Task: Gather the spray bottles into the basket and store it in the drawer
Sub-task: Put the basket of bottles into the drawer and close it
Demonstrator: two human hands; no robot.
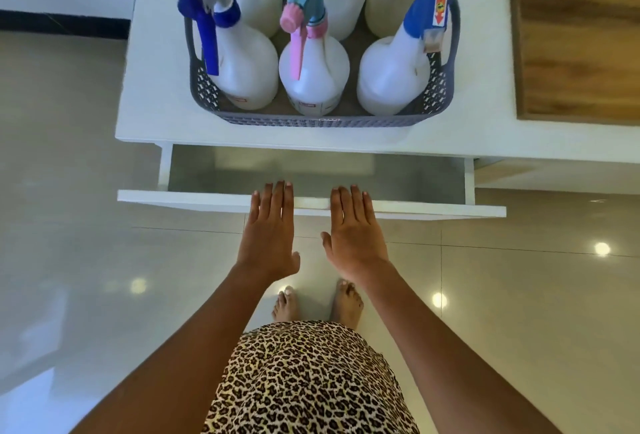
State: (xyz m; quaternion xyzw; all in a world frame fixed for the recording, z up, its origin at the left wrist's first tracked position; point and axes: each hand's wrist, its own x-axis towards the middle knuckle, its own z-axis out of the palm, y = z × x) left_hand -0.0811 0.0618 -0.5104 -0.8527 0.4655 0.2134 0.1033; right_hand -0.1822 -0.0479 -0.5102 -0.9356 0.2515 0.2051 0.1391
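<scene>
A grey lattice basket (322, 120) stands on the white cabinet top (156, 87), holding several white spray bottles. In its front row are one with a dark blue trigger (242, 66), one with a pink and light blue trigger (313, 69) and one with a blue head (394, 76). Below the top, the white drawer (207, 196) is pulled partly out, and the part of its inside that shows holds nothing. My left hand (272, 229) and my right hand (355, 229) lie flat, fingers straight, over the drawer's front edge, holding nothing.
A wooden panel (578, 35) lies at the right on the cabinet top. Glossy grey floor tiles (69, 225) surround the cabinet. My bare feet (318, 305) stand just in front of the drawer.
</scene>
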